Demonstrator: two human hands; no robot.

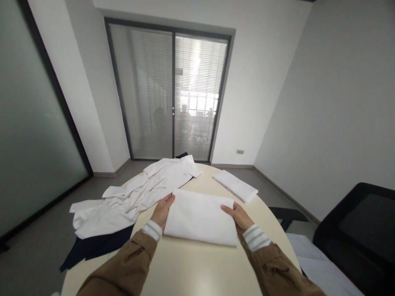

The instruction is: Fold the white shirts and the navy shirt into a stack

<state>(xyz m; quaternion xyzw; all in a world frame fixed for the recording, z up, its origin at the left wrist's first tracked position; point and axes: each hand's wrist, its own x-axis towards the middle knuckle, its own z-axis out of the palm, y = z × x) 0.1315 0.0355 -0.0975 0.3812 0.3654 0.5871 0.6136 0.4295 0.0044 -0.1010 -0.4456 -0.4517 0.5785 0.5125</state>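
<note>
Between my two hands is a folded white garment (200,218), flat and roughly rectangular, over the middle of the round table. My left hand (163,210) grips its left edge, thumb on top and the other fingers mostly hidden. At the right edge my right hand (239,217) holds it the same way, thumb pressed on the upper face. Whether the cloth rests on the table or is lifted slightly, I cannot tell. Left of it lies a loose heap of white shirts (132,201), partly covering dark navy cloth (105,243).
Another folded white garment (236,185) lies near the far right rim of the pale table (185,267). A black mesh chair (361,230) stands at the right, with white cloth (317,263) on its seat. Beyond are glass panels with blinds (142,94).
</note>
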